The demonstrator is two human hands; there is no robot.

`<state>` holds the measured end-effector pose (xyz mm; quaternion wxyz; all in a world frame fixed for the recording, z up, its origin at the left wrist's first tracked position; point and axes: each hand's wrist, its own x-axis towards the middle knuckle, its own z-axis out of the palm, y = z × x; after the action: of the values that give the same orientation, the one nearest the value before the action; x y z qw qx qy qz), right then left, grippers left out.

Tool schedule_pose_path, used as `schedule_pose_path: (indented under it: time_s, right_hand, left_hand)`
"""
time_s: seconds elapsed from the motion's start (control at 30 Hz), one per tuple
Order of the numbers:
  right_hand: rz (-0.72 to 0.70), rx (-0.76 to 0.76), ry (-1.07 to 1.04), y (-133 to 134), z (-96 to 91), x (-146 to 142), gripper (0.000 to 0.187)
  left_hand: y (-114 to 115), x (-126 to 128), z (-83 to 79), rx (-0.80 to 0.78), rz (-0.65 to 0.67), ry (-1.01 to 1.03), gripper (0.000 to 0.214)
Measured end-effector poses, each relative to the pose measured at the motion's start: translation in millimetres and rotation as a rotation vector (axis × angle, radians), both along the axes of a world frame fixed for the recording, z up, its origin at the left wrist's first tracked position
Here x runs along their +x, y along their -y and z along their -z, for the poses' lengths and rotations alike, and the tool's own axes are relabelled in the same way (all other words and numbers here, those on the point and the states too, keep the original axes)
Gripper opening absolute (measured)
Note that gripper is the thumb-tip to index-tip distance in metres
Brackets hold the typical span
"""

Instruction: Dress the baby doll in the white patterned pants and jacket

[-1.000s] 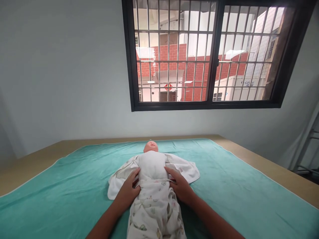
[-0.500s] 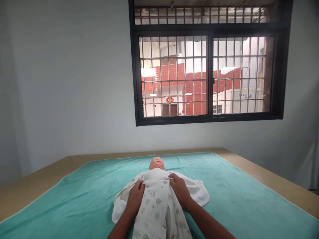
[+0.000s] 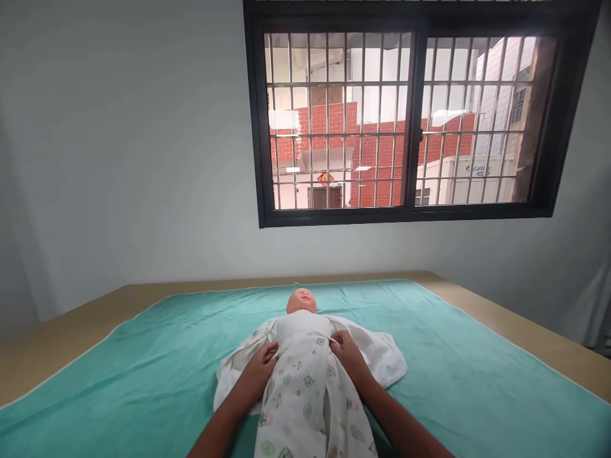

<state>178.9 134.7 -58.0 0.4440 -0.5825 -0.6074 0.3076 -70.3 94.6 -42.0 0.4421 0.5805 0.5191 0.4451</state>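
Note:
A baby doll (image 3: 301,301) lies on its back, head toward the wall. A white swaddling cloth printed with small animals and leaves (image 3: 305,388) covers its lower body and runs toward me, while white fabric (image 3: 382,359) spreads out at both sides. My left hand (image 3: 261,369) is closed on the printed cloth's left edge at the doll's waist, fingertips partly hidden in folds. On the opposite side, my right hand (image 3: 351,356) pinches the cloth's upper right edge. The doll's arms and legs cannot be seen under the fabric.
A teal sheet with a pale border (image 3: 143,362) lies under the doll on a wooden-coloured table (image 3: 477,302). Behind the table rises a grey wall (image 3: 143,159) with a dark-framed, barred window (image 3: 415,127).
The camera view has tilted down slightly, lifting the window in the picture. My hands have shifted slightly apart, and the printed cloth lies wider across the doll's waist.

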Motion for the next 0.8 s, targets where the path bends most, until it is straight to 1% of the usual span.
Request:
schedule_pose_path:
  time_s: [0.07, 0.17, 0.27, 0.33, 0.4, 0.47, 0.57, 0.63, 0.73, 0.8]
  right_hand:
    - [0.01, -0.056, -0.007, 4, -1.6, 0, 0.029]
    - [-0.056, -0.096, -0.04, 12, -7.1, 3, 0.034]
    - [-0.194, -0.126, -0.143, 20, -14.6, 8, 0.035]
    - [-0.292, -0.159, -0.244, 23, -17.5, 12, 0.033]
    - [-0.385, -0.201, -0.369, 24, -16.9, 14, 0.03]
    - [-0.438, -0.223, -0.466, 22, -13.2, 16, 0.025]
    - [-0.429, -0.207, -0.506, 16, -6.4, 16, 0.018]
    - [-0.405, -0.192, -0.501, 13, -4.1, 16, 0.019]
    - [-0.402, -0.182, -0.507, 13, -5.4, 17, 0.022]
    - [-0.411, -0.174, -0.513, 14, -8.1, 17, 0.022]
  left_hand:
    - [-1, 3, 4.7, 0.019, -0.014, 0.04, 0.055]
    - [-3, 9, 12.5, 0.075, -0.099, 0.055, 0.047]
    - [-5, 14, 17.3, 0.135, -0.176, 0.042, 0.039]
    - [-5, 15, 17.9, 0.158, -0.197, 0.032, 0.036]
    - [-3, 15, 17.3, 0.182, -0.223, 0.023, 0.032]
    - [0, 14, 16.3, 0.202, -0.244, 0.02, 0.027]
    - [2, 12, 15.0, 0.202, -0.266, 0.028, 0.021]
    - [3, 13, 13.5, 0.194, -0.281, 0.04, 0.019]
    - [7, 19, 9.2, 0.182, -0.281, 0.078, 0.018]
    - [12, 24, 4.9, 0.161, -0.258, 0.15, 0.019]
